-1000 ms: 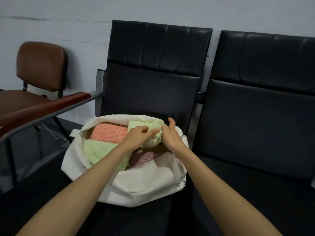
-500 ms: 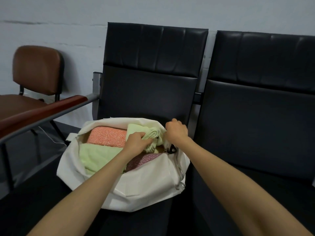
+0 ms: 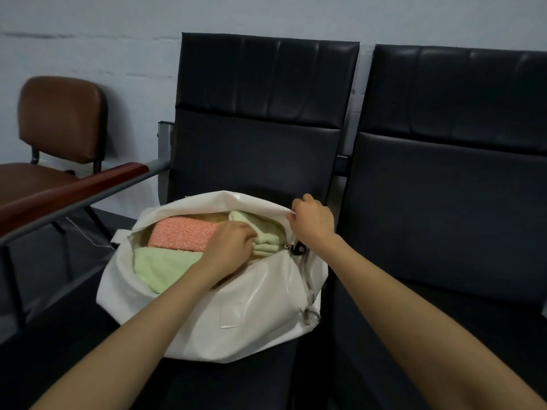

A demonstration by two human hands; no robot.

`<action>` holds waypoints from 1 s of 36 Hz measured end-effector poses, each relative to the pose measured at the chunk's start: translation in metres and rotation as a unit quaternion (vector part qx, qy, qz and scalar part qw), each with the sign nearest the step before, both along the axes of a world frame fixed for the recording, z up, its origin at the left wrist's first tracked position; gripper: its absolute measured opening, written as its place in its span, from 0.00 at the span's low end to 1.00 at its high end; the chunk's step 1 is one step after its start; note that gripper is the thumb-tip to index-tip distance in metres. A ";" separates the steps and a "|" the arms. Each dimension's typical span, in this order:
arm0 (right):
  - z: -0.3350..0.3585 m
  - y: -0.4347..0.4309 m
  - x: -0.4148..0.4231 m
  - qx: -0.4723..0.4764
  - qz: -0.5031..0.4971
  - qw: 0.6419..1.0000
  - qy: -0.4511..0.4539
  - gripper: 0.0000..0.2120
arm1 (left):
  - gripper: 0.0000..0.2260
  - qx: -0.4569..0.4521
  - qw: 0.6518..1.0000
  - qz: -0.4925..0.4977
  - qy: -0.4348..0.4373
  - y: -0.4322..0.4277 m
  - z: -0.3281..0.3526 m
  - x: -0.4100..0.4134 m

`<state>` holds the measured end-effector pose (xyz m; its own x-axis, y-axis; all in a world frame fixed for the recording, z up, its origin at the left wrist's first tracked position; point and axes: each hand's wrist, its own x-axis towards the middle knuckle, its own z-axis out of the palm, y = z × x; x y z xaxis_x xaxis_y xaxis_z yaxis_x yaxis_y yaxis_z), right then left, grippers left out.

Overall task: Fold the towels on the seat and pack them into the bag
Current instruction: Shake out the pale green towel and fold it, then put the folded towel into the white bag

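A white bag (image 3: 242, 315) stands open on the left black seat (image 3: 233, 380). Inside lie a folded orange towel (image 3: 180, 236), a pale green towel (image 3: 159, 266) in front of it, and a folded pale green towel (image 3: 263, 235) at the right end. My left hand (image 3: 229, 247) is inside the bag, fingers curled down on the right green towel. My right hand (image 3: 310, 221) grips the bag's far rim at its right end, just above the black zipper pull (image 3: 297, 249). What lies under my left hand is hidden.
A second black seat (image 3: 444, 232) adjoins on the right. A brown wooden armrest (image 3: 71, 193) on a metal bar runs along the left. A brown chair (image 3: 59, 119) stands beyond it by the white wall.
My right hand left the green towel and took hold of the bag's rim, lifting it. My left hand pushed the green towel deeper into the bag. The pink towel is now covered.
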<state>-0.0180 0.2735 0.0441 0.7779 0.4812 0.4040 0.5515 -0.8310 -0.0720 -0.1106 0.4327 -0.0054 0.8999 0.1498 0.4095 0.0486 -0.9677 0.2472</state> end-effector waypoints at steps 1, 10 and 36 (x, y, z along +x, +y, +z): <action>-0.002 -0.001 -0.001 0.005 0.004 1.000 0.006 0.14 | 0.12 0.042 0.999 0.022 -0.023 0.007 -0.003 -0.005; -0.018 -0.010 -0.017 0.029 0.031 0.997 0.067 0.15 | 0.21 -0.026 0.973 0.027 0.226 0.016 -0.007 0.007; 0.024 -0.217 -0.102 0.079 -0.065 0.984 0.145 0.26 | 0.23 -0.137 0.984 -0.111 0.003 -0.197 0.048 -0.051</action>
